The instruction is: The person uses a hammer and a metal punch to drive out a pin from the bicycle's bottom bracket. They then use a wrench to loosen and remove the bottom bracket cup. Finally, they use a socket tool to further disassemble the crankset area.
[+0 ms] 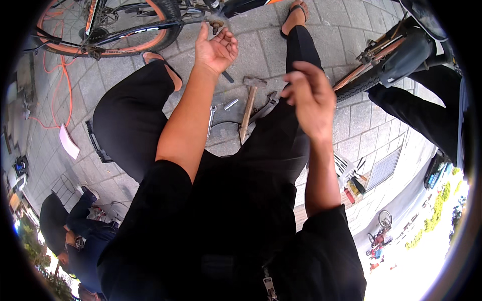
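Better to support from below, with the left grip, open, palm up and seemingly empty, the brownish metal part just beside it at the bicycle, and to approach calmly with the right grip, too blurred for telling if open or closed, before choosing wrench or hammer from the paving.

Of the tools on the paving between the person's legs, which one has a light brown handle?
The hammer; the slim wrench and short cylinder left of it are silver, the tool right of it dark.
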Available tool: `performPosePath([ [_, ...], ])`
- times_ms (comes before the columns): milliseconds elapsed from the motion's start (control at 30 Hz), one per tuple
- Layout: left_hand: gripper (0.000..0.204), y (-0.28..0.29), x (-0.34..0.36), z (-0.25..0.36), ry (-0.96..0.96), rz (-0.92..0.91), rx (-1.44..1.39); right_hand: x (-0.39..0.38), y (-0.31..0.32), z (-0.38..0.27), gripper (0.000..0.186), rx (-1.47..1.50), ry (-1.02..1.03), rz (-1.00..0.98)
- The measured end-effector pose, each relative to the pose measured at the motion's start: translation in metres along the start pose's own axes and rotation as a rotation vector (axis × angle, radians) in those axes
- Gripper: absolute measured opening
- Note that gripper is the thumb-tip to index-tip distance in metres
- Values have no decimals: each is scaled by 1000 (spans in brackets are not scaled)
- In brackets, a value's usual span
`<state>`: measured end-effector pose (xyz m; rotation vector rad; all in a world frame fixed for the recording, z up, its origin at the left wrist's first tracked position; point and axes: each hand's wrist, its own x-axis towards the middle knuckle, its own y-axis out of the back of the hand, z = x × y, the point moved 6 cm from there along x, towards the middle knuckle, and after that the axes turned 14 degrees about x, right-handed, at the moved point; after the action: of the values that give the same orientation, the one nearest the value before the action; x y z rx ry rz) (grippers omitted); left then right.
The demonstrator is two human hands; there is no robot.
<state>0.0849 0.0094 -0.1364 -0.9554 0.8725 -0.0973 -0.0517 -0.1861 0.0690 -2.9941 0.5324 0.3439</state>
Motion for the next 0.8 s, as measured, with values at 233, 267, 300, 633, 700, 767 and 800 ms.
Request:
performPosePath([
  [233,57,63,-10,-29,91,258,103,-66,172,59,27,-64,-122,471],
  [267,56,73,-13,-26,88,251,128,-74,186,95,29,-44,-216,490],
  [300,54,82,-16,-23,61,308,163,-82,195,131,30,-16,-307,513],
  [633,44,80,-70,-4,0,575,497,-95,178,397,41,-582,-619,283],
  [700,42,69,-77,-5,-5,552,577,-67,167,381,44,-666,-512,266],
  [767,40,50,-82,-8,-15,522,654,-39,151,370,48,-774,-571,153],
  [800,38,43,-84,-9,-13,503,682,-27,143,371,50,-849,-683,40],
])
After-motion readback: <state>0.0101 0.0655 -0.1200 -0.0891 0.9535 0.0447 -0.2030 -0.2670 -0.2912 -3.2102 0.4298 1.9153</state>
